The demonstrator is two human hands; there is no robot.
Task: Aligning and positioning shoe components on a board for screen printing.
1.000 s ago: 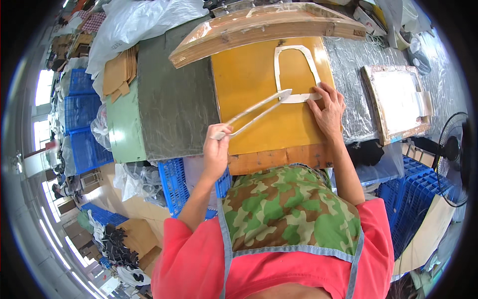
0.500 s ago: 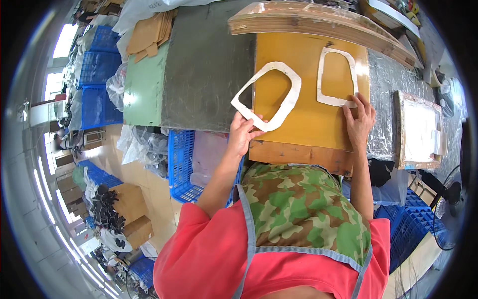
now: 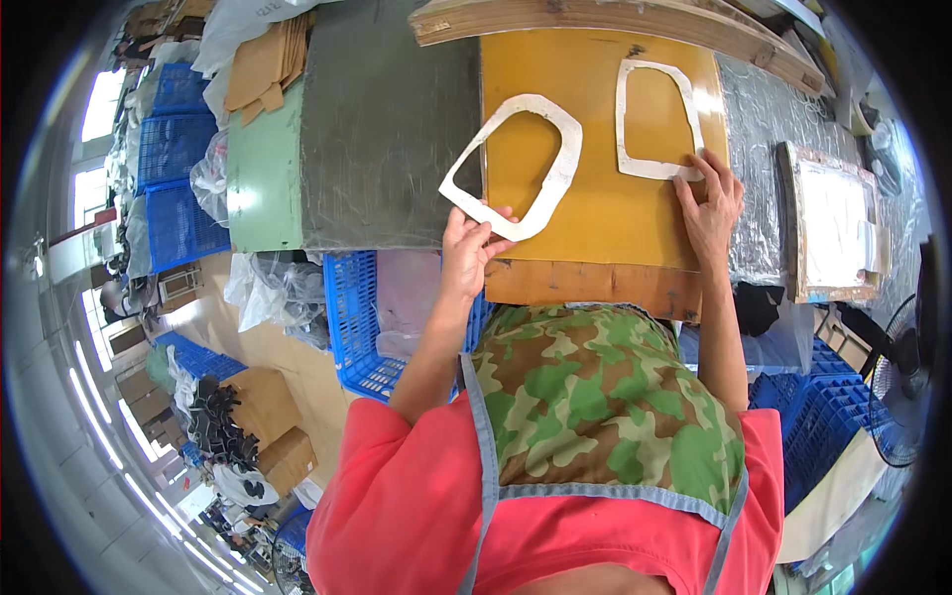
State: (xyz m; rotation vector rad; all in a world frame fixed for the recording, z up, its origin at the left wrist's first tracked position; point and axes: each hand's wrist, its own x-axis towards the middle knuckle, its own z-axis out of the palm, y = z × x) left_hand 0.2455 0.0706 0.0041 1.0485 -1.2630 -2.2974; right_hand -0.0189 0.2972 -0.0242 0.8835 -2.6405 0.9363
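My left hand is closed on the lower edge of a white, flat, ring-shaped cut piece with an angular outline and a large opening. This piece slants over the left edge of a yellow board, its pointed corner reaching past the board onto the dark surface. On the board's right side lies a second white ring-shaped piece, narrower-rimmed and closer to a rounded rectangle. The thumb and fingers of my right hand pinch its near right corner. Whether that corner is lifted cannot be made out.
A wooden beam crosses behind the board. A framed screen lies on the plastic-covered right side. Brown cardboard pieces rest at far left. Below the table edge stand a blue basket, blue crates and a fan.
The whole view has shifted, so the table sits slightly higher and farther left in the picture. Both hands keep their holds, and the white pieces stay in nearly the same places on the board.
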